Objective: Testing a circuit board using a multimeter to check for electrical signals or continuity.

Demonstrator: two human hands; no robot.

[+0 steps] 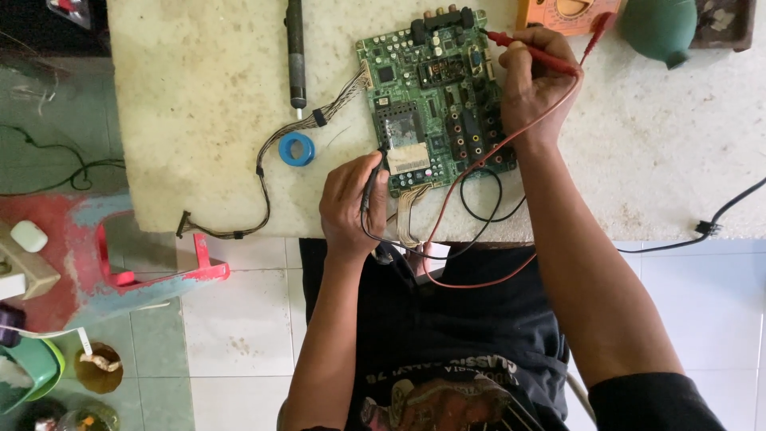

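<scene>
Left hand: the left hand (349,206) is curled around a black probe (372,179), fingers pressed together on its shaft, the tip down at the near-left edge of the circuit board (435,96).
Right hand: the right hand (533,80) pinches a red probe (531,49) between thumb and fingers, the tip pointing at the far-right corner of the board.
Circuit board: one green board, lying flat on the table (207,96), well in from the far edge, its near edge close to the table's front rim.
Table edges: the front rim runs just behind the left wrist; the left rim drops off to tiled floor (239,319) and a red and blue stool (120,247).
Open room: a broad bare stretch of tabletop lies left of the board; right of the right forearm the surface is also free up to a black cable (718,219).
Leads: two, one red wire (479,281) and one black wire (479,217), looping off the front rim over the person's lap.
Ribbon cable: one bundle (267,156) trailing from the board's left side to the table's front-left rim.
Tape: one blue roll (297,148), just beside the bundle.
Rod tool: one dark tool (296,52), lying left of the board, apart from it.
Far edge: one orange meter (566,14) and one green rubber bulb (658,28), both near the right hand.
</scene>
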